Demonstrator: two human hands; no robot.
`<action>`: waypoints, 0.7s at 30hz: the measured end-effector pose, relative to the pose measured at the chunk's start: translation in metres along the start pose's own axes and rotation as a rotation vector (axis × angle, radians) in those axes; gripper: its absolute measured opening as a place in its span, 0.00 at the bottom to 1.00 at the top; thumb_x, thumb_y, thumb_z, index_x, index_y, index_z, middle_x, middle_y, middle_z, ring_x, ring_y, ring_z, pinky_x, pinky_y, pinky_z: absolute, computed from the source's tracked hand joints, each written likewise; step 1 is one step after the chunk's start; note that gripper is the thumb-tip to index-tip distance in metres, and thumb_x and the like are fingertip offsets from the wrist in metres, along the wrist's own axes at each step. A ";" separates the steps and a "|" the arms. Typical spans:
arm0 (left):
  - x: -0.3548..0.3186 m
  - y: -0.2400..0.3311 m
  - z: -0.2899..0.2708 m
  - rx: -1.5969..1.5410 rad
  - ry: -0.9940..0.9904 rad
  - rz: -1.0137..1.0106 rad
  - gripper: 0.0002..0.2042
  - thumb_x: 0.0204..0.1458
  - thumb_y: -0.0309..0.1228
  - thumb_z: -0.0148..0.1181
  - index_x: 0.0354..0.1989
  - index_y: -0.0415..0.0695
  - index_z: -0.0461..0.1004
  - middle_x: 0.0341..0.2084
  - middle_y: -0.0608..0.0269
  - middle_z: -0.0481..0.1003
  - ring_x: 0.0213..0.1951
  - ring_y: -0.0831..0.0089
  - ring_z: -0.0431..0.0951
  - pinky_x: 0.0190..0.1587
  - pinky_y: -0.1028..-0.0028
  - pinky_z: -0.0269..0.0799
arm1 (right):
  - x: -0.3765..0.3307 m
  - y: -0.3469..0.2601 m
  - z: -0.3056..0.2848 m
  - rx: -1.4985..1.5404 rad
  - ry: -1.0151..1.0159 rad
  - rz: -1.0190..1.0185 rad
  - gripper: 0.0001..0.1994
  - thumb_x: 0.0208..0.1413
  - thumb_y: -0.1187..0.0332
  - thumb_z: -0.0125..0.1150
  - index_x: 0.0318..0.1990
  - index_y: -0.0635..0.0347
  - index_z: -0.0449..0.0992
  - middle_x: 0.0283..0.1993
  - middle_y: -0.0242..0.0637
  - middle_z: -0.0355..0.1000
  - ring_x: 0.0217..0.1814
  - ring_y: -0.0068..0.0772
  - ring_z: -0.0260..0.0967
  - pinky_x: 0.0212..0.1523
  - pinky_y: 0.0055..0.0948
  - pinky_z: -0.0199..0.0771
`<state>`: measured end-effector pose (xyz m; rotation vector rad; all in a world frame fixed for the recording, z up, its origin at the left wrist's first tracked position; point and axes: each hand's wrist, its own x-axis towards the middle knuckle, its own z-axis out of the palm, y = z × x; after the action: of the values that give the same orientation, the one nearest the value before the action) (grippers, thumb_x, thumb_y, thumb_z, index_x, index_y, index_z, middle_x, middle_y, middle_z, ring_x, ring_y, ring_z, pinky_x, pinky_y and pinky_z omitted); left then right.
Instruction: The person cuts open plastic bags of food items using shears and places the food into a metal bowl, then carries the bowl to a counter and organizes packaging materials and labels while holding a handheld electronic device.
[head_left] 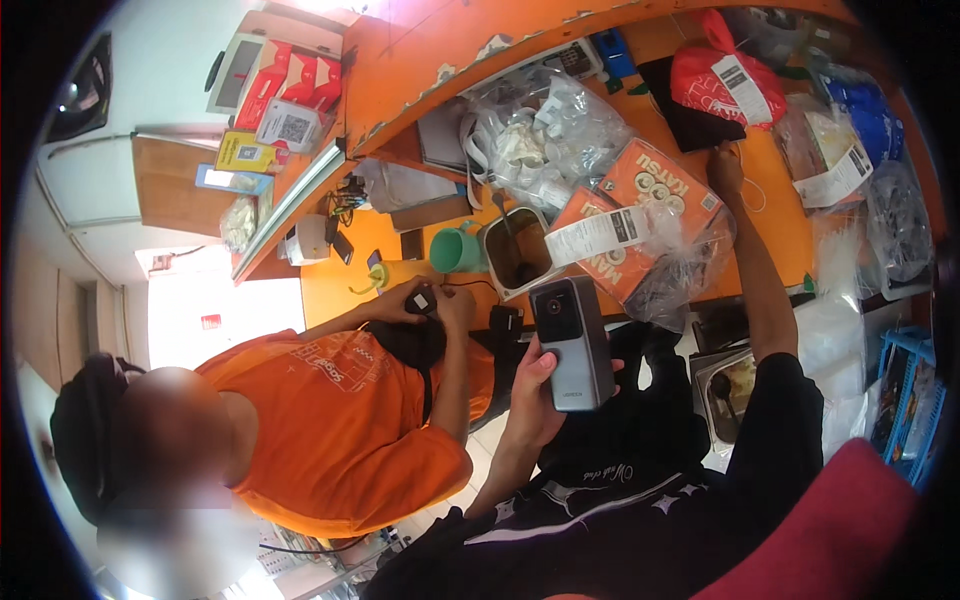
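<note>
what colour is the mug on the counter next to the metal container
The mug is teal green, seen in the head view.

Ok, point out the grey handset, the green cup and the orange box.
Grey handset point(572, 345), head view, middle of its face.
Green cup point(456, 250), head view, its side wall.
Orange box point(655, 180), head view, its printed top.

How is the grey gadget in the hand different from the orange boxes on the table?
The grey handheld device is slim, plain grey, held upright in the left hand. The orange boxes are wider, bright orange with pictures, lying tilted on the orange counter inside a clear plastic bag; the right hand rests beside them. Both are box-shaped.
</note>
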<state>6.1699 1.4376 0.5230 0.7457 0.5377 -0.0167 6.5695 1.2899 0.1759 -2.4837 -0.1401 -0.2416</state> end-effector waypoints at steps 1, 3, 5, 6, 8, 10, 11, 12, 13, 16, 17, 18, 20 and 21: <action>0.000 -0.001 -0.003 -0.008 0.000 0.010 0.31 0.50 0.41 0.57 0.59 0.42 0.54 0.51 0.42 0.67 0.47 0.44 0.74 0.44 0.51 0.76 | 0.001 0.000 0.001 0.000 0.000 -0.013 0.12 0.58 0.65 0.48 0.42 0.66 0.61 0.32 0.60 0.73 0.35 0.62 0.73 0.33 0.54 0.72; 0.000 -0.002 -0.006 -0.012 0.004 0.006 0.31 0.50 0.41 0.56 0.59 0.42 0.53 0.50 0.43 0.67 0.47 0.45 0.74 0.45 0.51 0.76 | 0.003 0.000 0.004 -0.066 -0.066 0.047 0.15 0.58 0.63 0.50 0.47 0.64 0.62 0.35 0.56 0.73 0.37 0.59 0.73 0.35 0.53 0.72; 0.000 0.001 -0.001 0.000 -0.002 0.011 0.30 0.51 0.41 0.56 0.59 0.41 0.53 0.50 0.43 0.67 0.47 0.45 0.74 0.45 0.52 0.76 | 0.004 0.009 0.011 -0.058 -0.043 0.030 0.15 0.58 0.62 0.48 0.47 0.64 0.62 0.34 0.56 0.73 0.37 0.59 0.73 0.35 0.54 0.72; 0.001 0.001 -0.001 0.004 -0.016 0.008 0.30 0.51 0.41 0.55 0.59 0.41 0.53 0.49 0.44 0.67 0.47 0.45 0.75 0.45 0.52 0.76 | 0.007 0.018 0.013 -0.063 -0.016 0.016 0.15 0.59 0.62 0.47 0.47 0.63 0.61 0.33 0.56 0.73 0.36 0.60 0.73 0.35 0.54 0.72; -0.001 0.000 -0.003 0.016 -0.015 0.015 0.30 0.51 0.41 0.55 0.59 0.41 0.53 0.49 0.45 0.68 0.47 0.46 0.75 0.46 0.53 0.76 | 0.008 0.019 0.017 -0.070 -0.062 0.016 0.15 0.59 0.61 0.46 0.46 0.63 0.62 0.32 0.56 0.73 0.35 0.60 0.73 0.34 0.54 0.72; 0.000 0.003 0.002 0.038 -0.039 0.012 0.29 0.52 0.41 0.55 0.58 0.41 0.54 0.48 0.47 0.68 0.46 0.49 0.76 0.47 0.57 0.76 | 0.010 0.032 0.015 -0.096 -0.082 -0.016 0.15 0.60 0.59 0.45 0.46 0.60 0.63 0.32 0.56 0.73 0.34 0.60 0.73 0.33 0.54 0.71; 0.003 0.001 0.002 0.040 -0.050 0.027 0.29 0.52 0.41 0.55 0.58 0.41 0.54 0.48 0.47 0.68 0.46 0.49 0.76 0.47 0.57 0.76 | 0.012 0.042 0.011 -0.109 -0.058 -0.060 0.15 0.60 0.58 0.44 0.47 0.58 0.64 0.32 0.56 0.73 0.34 0.60 0.73 0.33 0.54 0.71; 0.001 -0.001 -0.001 0.035 -0.027 0.024 0.28 0.52 0.40 0.55 0.58 0.41 0.54 0.48 0.48 0.68 0.46 0.49 0.76 0.47 0.59 0.75 | 0.007 0.031 0.011 -0.094 -0.064 -0.055 0.15 0.60 0.57 0.45 0.47 0.55 0.65 0.32 0.55 0.73 0.34 0.60 0.72 0.32 0.55 0.70; -0.002 -0.001 -0.001 0.032 0.002 0.020 0.28 0.52 0.40 0.55 0.58 0.41 0.55 0.48 0.48 0.69 0.46 0.50 0.76 0.47 0.61 0.75 | 0.002 0.019 0.008 -0.076 -0.074 -0.047 0.15 0.60 0.56 0.46 0.48 0.52 0.66 0.33 0.54 0.73 0.33 0.60 0.72 0.32 0.55 0.70; 0.000 -0.003 -0.005 0.037 0.006 0.020 0.29 0.51 0.40 0.56 0.59 0.42 0.54 0.50 0.47 0.68 0.47 0.49 0.75 0.46 0.57 0.75 | -0.003 0.014 -0.004 -0.058 0.022 -0.068 0.14 0.60 0.55 0.47 0.49 0.47 0.67 0.34 0.53 0.73 0.33 0.62 0.72 0.31 0.55 0.70; 0.002 -0.004 -0.008 0.061 0.006 0.003 0.33 0.48 0.43 0.58 0.60 0.43 0.54 0.51 0.45 0.67 0.48 0.47 0.74 0.45 0.52 0.76 | 0.000 0.015 -0.004 -0.063 0.026 -0.075 0.14 0.60 0.55 0.47 0.49 0.47 0.67 0.34 0.53 0.73 0.33 0.62 0.72 0.31 0.55 0.70; 0.003 -0.003 -0.008 0.054 0.000 0.006 0.33 0.48 0.43 0.58 0.60 0.43 0.54 0.51 0.45 0.67 0.48 0.47 0.74 0.45 0.52 0.76 | 0.003 0.017 -0.004 -0.069 0.025 -0.059 0.14 0.59 0.56 0.47 0.49 0.46 0.67 0.35 0.52 0.73 0.33 0.62 0.71 0.31 0.55 0.69; 0.002 -0.001 -0.007 0.065 0.033 0.007 0.33 0.49 0.43 0.58 0.60 0.43 0.54 0.51 0.46 0.67 0.48 0.47 0.74 0.45 0.53 0.76 | -0.003 0.015 -0.002 -0.068 -0.002 -0.046 0.14 0.59 0.56 0.48 0.50 0.46 0.67 0.35 0.52 0.73 0.33 0.62 0.71 0.31 0.56 0.69; 0.001 -0.001 -0.006 0.061 0.044 0.007 0.33 0.49 0.43 0.58 0.60 0.43 0.54 0.51 0.46 0.67 0.48 0.47 0.74 0.45 0.53 0.76 | -0.005 0.013 0.000 -0.064 -0.009 -0.047 0.13 0.59 0.56 0.48 0.49 0.46 0.68 0.35 0.52 0.73 0.33 0.62 0.72 0.30 0.55 0.69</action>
<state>6.1675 1.4406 0.5184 0.8091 0.5784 -0.0106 6.5671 1.2793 0.1671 -2.5470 -0.1980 -0.2585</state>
